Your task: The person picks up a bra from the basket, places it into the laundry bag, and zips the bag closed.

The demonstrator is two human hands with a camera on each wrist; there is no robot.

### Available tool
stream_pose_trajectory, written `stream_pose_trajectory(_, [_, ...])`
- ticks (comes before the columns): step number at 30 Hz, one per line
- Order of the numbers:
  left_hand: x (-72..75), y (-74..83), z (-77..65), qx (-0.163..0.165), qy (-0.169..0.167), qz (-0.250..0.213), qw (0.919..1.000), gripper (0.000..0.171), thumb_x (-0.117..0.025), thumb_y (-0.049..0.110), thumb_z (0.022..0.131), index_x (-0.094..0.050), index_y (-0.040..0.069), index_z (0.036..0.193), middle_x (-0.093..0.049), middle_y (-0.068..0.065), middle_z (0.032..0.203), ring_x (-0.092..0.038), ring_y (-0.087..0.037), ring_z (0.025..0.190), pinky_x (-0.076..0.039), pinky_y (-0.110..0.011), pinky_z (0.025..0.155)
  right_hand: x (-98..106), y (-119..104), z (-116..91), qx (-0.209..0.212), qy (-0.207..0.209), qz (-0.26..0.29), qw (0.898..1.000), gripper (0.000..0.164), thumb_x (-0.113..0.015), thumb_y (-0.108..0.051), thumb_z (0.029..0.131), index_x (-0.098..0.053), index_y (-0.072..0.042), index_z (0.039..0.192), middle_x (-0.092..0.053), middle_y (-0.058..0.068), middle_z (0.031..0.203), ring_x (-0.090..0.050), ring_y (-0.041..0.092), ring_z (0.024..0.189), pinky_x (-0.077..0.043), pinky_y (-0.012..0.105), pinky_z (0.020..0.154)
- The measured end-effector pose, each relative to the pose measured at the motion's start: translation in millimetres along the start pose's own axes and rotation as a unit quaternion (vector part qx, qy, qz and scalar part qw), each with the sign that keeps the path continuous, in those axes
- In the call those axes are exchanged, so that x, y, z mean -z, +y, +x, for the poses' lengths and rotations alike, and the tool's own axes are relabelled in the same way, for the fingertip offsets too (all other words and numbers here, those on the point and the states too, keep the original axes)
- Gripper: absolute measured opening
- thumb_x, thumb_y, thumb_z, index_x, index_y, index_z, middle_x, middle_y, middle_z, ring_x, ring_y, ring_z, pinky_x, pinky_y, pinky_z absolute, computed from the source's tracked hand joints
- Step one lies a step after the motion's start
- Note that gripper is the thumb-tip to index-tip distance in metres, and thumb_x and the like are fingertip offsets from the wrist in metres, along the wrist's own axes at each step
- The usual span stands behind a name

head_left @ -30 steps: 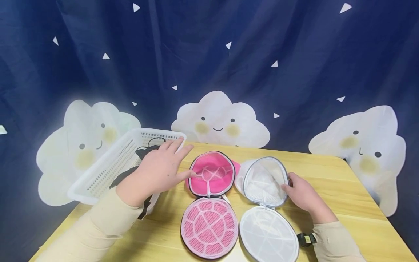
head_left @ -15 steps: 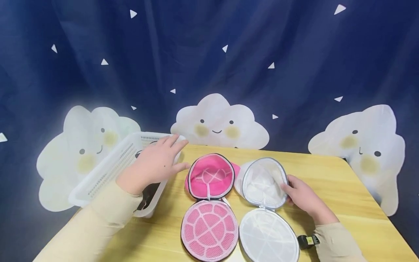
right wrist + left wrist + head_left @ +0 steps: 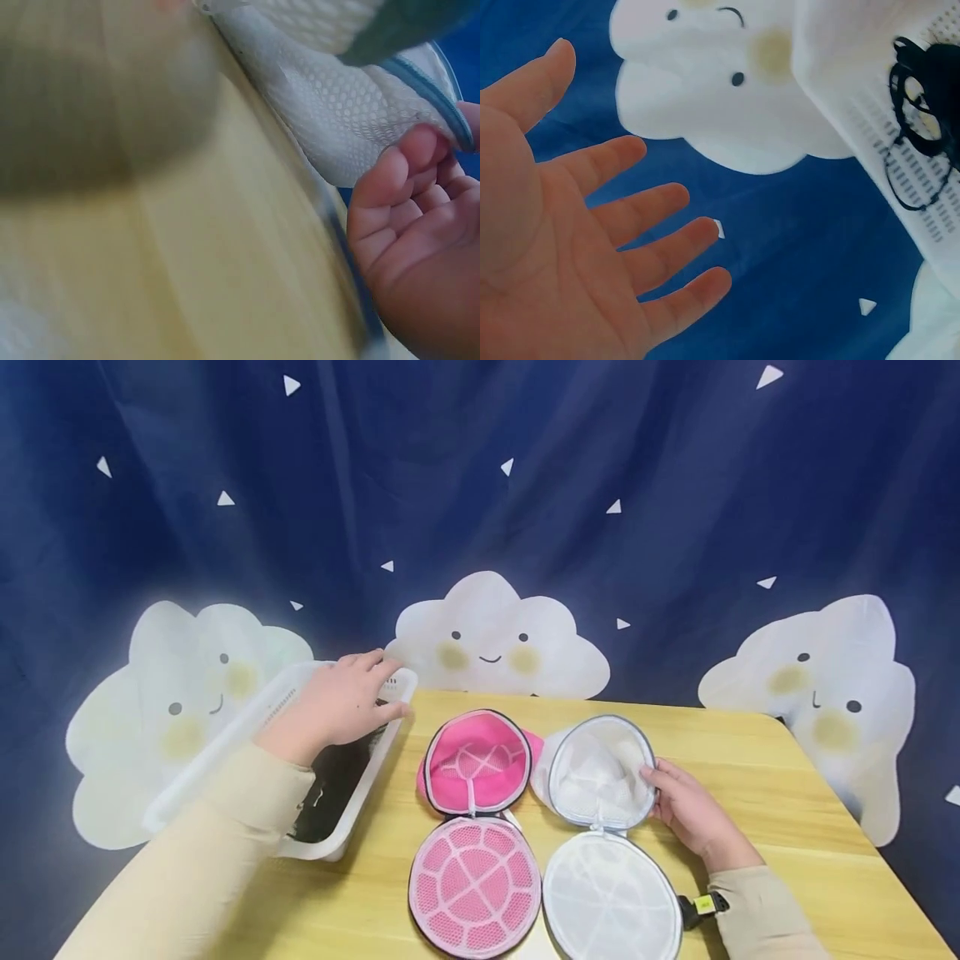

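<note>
My left hand (image 3: 337, 702) is over the far end of a white plastic basket (image 3: 330, 848), with its fingers spread and nothing in its palm (image 3: 562, 255). Black items (image 3: 337, 789) lie in the basket; thin black cords (image 3: 915, 142) show on them in the left wrist view. On the right, my right hand (image 3: 690, 814) pinches the zippered rim of a white mesh laundry bag (image 3: 600, 789) between thumb and fingers. That bag's mouth gapes, its round lid (image 3: 611, 893) folded down toward me. Beside it stands a pink mesh laundry bag (image 3: 480, 764), also unzipped, its lid (image 3: 474, 887) flat on the table.
The wooden table (image 3: 795, 827) extends to the right of the bags. A dark blue curtain (image 3: 480, 485) printed with smiling clouds hangs right behind it. A black strap with a yellow tag (image 3: 703, 905) is at my right cuff.
My left hand has moved left, away from the pink laundry bag and over the basket. My right hand stays at the white laundry bag's rim.
</note>
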State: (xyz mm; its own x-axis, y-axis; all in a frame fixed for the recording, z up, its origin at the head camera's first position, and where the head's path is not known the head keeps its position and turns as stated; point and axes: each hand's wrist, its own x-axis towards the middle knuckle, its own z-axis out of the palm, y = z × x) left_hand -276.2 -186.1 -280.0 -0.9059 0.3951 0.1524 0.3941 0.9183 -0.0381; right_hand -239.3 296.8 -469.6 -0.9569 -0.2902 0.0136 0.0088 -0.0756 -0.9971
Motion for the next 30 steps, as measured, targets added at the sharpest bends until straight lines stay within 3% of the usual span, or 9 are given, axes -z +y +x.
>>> stream_pose_trajectory(7, [-12.0,-29.4,16.1,0.025,-0.033,-0.011,0.9991,0.072,-0.065,0.050,0.093,-0.046,0.011,0.151,-0.044,-0.025,0.151,-0.039,-0.046,0.137,-0.030,-0.066,0.107,6.6,9.9,-3.6,0.005,-0.005,0.019,1.000,0.046,-0.042,-0.023,0.111,-0.038,0.010,0.142,-0.067,0.004,0.109,-0.066,0.013,0.092,-0.055,0.030,0.079])
stream_pose_trajectory(12, [-28.2,-51.1,26.3,0.038,-0.054,-0.030,0.9974,0.067,-0.067,0.043,0.093,-0.050,0.006,0.147,-0.050,-0.023,0.145,-0.043,-0.045,0.133,-0.032,-0.066,0.106,9.9,11.2,-3.0,0.012,-0.009,0.028,1.000,0.042,-0.042,-0.022,0.111,-0.042,0.005,0.143,-0.067,0.004,0.112,-0.065,0.012,0.096,-0.054,0.028,0.081])
stream_pose_trajectory(16, [-40.1,-67.4,31.6,0.031,-0.072,-0.036,0.9962,0.064,-0.068,0.038,0.092,-0.053,0.001,0.142,-0.054,-0.026,0.141,-0.046,-0.046,0.132,-0.034,-0.062,0.107,10.0,10.4,-2.0,0.006,0.004,0.017,1.000,0.043,-0.043,-0.023,0.110,-0.042,0.006,0.142,-0.067,0.003,0.112,-0.065,0.011,0.096,-0.055,0.028,0.082])
stream_pose_trajectory(22, [-61.9,-91.1,30.7,0.021,-0.102,-0.045,0.9935,0.066,-0.071,0.034,0.090,-0.053,-0.006,0.139,-0.053,-0.031,0.138,-0.045,-0.050,0.131,-0.035,-0.059,0.108,6.1,8.1,-2.7,-0.010,0.021,-0.006,1.000,0.055,-0.044,-0.025,0.110,-0.031,0.014,0.146,-0.066,0.004,0.116,-0.065,0.011,0.099,-0.054,0.028,0.084])
stream_pose_trajectory(30, [-92.2,-112.0,23.7,0.037,-0.103,-0.080,0.9908,0.081,-0.073,0.047,0.086,-0.049,-0.001,0.146,-0.043,-0.031,0.148,-0.036,-0.052,0.138,-0.030,-0.063,0.110,4.2,9.0,-2.7,-0.013,0.035,-0.009,0.999,0.051,-0.045,-0.025,0.110,-0.037,0.013,0.143,-0.067,0.005,0.111,-0.065,0.012,0.095,-0.055,0.028,0.081])
